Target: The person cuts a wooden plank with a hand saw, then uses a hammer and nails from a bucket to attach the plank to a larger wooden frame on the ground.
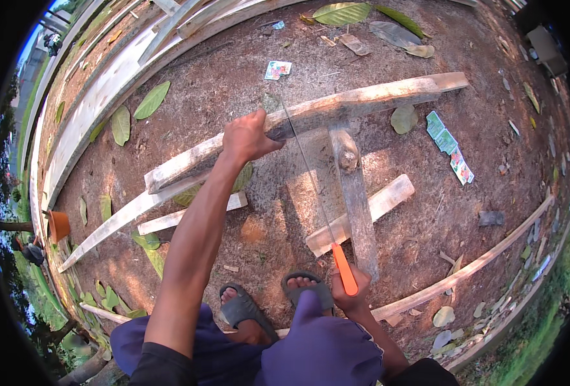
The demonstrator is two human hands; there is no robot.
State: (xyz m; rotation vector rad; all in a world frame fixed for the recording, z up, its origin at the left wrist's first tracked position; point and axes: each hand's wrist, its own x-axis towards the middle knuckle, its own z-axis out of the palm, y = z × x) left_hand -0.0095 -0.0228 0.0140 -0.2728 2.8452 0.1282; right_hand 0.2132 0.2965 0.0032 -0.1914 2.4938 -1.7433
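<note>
A handsaw (343,267) with an orange handle lies across a long, pale wooden beam (378,95), its blade seen almost edge-on. My right hand (354,285) is closed round the saw's handle, low and right of the middle. On the beam, just left of the blade, my left hand (247,137) presses down, fingers wrapped over the far edge and thumb on the near side. Under the beam, a weathered plank (355,215) with a knot runs toward me. It crosses over a short wood block (391,198) on the ground.
Long boards (98,106) stretch along the left. Nearer me lie a thin white strip (104,233) and a short batten (169,220). A slim wooden pole (471,265) crosses at right. Leaves, coloured wrappers (442,136) and an orange pot (59,225) are around. My sandalled feet (245,310) stand close by.
</note>
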